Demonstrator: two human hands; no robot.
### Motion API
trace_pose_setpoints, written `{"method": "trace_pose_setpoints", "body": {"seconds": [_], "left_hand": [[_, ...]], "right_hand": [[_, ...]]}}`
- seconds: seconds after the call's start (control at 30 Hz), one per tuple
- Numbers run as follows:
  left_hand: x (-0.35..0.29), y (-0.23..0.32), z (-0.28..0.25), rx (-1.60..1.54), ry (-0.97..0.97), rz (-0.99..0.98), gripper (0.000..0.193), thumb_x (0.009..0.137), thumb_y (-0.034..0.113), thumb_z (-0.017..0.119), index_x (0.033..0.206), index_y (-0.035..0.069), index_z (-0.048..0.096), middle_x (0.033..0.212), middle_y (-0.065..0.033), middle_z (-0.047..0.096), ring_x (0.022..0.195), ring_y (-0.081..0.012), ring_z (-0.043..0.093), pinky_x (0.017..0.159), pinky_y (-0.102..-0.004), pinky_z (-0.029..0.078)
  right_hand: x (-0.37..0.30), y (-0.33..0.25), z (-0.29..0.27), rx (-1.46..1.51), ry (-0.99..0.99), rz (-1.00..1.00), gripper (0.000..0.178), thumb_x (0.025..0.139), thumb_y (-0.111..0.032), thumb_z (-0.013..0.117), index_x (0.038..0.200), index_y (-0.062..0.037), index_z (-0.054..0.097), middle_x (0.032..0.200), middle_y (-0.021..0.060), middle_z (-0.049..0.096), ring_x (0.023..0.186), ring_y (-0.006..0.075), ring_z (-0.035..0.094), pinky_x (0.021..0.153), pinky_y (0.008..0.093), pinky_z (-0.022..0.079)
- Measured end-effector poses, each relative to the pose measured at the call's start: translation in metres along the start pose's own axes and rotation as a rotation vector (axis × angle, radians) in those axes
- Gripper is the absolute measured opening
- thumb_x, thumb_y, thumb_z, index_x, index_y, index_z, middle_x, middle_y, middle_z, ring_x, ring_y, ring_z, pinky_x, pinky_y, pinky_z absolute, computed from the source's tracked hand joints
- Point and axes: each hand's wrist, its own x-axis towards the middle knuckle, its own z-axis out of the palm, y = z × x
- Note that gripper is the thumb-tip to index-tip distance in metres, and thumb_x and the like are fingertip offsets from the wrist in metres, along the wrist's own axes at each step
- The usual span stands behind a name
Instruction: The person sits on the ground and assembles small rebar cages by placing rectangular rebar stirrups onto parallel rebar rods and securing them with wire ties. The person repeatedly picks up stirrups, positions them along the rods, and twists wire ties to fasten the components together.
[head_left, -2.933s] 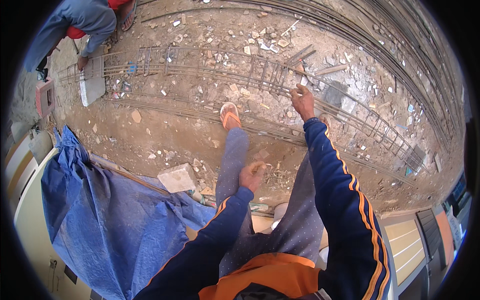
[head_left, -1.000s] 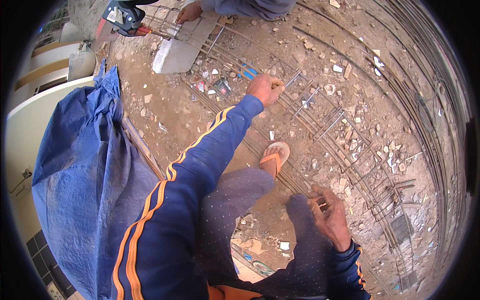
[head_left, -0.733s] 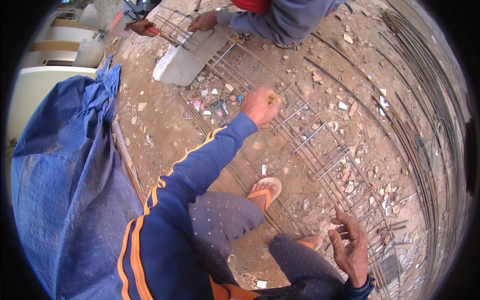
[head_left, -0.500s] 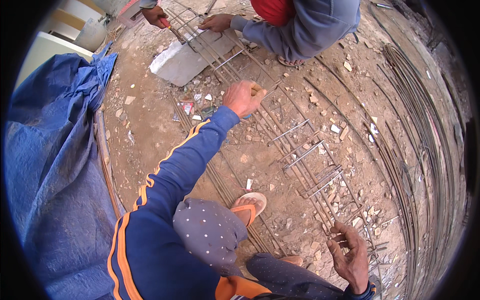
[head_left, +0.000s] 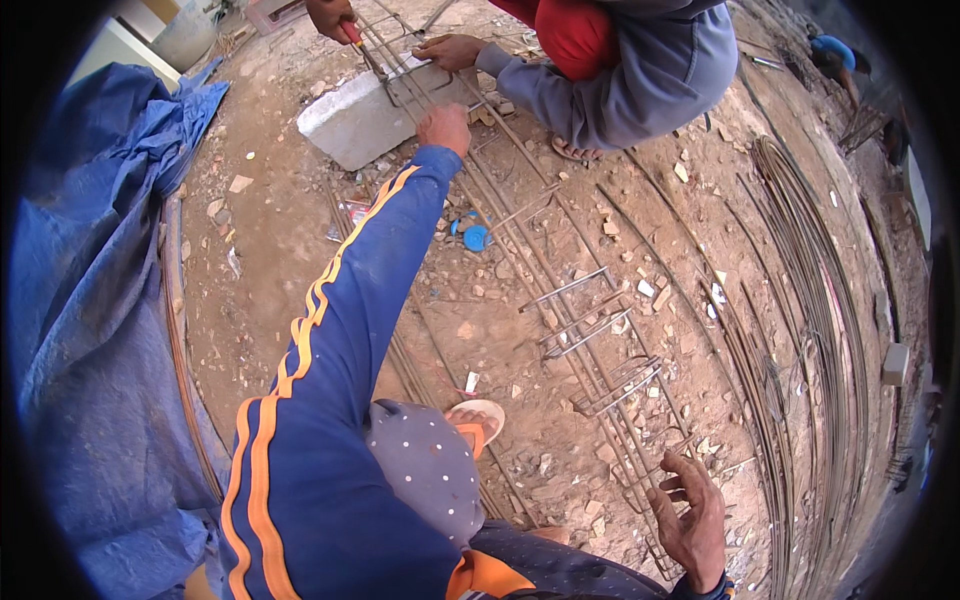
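Observation:
A long rebar cage (head_left: 512, 232) runs slantwise over the ground, its thin steel bars ringed by several wire stirrups (head_left: 570, 290). My left hand (head_left: 445, 130) reaches to its far part, touching or just over the bars; the back of the hand hides most of the fingers. Close to the cage's near end, my right hand (head_left: 690, 515) hovers with thumb and fingers apart and bent, nothing seen in it. Across from me a crouching person's hand (head_left: 450, 52) rests on the bars. That person's other hand (head_left: 330, 18) grips a red-handled tool (head_left: 350, 32).
A concrete slab (head_left: 365, 130) lies under the cage's far end. Loose rebar (head_left: 825, 330) is bundled at the right. A blue tarpaulin (head_left: 110, 330) covers the left side. Stone chips and a blue plastic disc (head_left: 476, 238) litter the dirt. Another person (head_left: 832, 52) is at far right.
My left hand has moved farther away along the cage, toward the other person's hands. My right hand stays by the near end, still spread. The view has shifted a little.

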Motion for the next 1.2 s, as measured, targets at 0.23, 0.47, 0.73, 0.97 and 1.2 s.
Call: {"method": "trace_pose_setpoints", "body": {"seconds": [0.23,0.47,0.73,0.97,1.2], "left_hand": [[0.032,-0.027,0.006,-0.005,0.124,0.053,0.017,0.086,0.015,0.062,0.088,0.009,0.078,0.095,-0.0179,0.073,0.097,-0.0392,0.07,0.082,-0.0512,0.056],[0.043,-0.036,0.013,0.029,0.121,0.04,0.018,0.084,0.014,0.063,0.091,0.011,0.079,0.1,-0.0115,0.074,0.102,-0.0354,0.067,0.088,-0.0493,0.055],[0.033,-0.036,0.008,-0.023,0.071,0.053,0.023,0.086,0.013,0.063,0.099,0.017,0.081,0.107,-0.013,0.073,0.107,-0.0353,0.066,0.091,-0.0473,0.055],[0.028,-0.034,0.01,-0.007,0.092,0.092,0.023,0.085,0.01,0.065,0.101,0.017,0.08,0.105,-0.0159,0.073,0.108,-0.0362,0.066,0.091,-0.0469,0.056],[0.03,-0.025,0.002,-0.072,0.032,-0.021,0.025,0.086,0.012,0.066,0.106,0.018,0.08,0.108,-0.012,0.073,0.109,-0.0358,0.064,0.095,-0.0457,0.052]], "right_hand": [[0.005,0.004,0.003,0.038,0.009,0.049,0.042,0.086,0.002,0.073,0.126,0.0073,0.062,0.111,0.0186,0.068,0.082,0.0204,0.07,0.073,0.0315,0.059],[0.01,0.006,0.004,0.031,-0.01,0.044,0.045,0.086,-0.005,0.075,0.129,0.0032,0.061,0.11,0.0186,0.068,0.085,0.0259,0.07,0.074,0.0355,0.058],[0.011,0.004,0.003,0.034,-0.017,0.056,0.046,0.085,-0.003,0.075,0.129,0.0044,0.061,0.111,0.0196,0.068,0.084,0.0267,0.071,0.073,0.036,0.059],[0.009,0.004,0.003,0.019,-0.012,0.044,0.046,0.085,-0.003,0.075,0.128,0.0041,0.061,0.114,0.02,0.068,0.084,0.0258,0.071,0.074,0.0354,0.059],[0.003,0.006,0.0,0.012,0.004,0.065,0.048,0.086,-0.004,0.075,0.13,0.0034,0.06,0.116,0.0197,0.067,0.086,0.026,0.072,0.076,0.0357,0.059]]}}
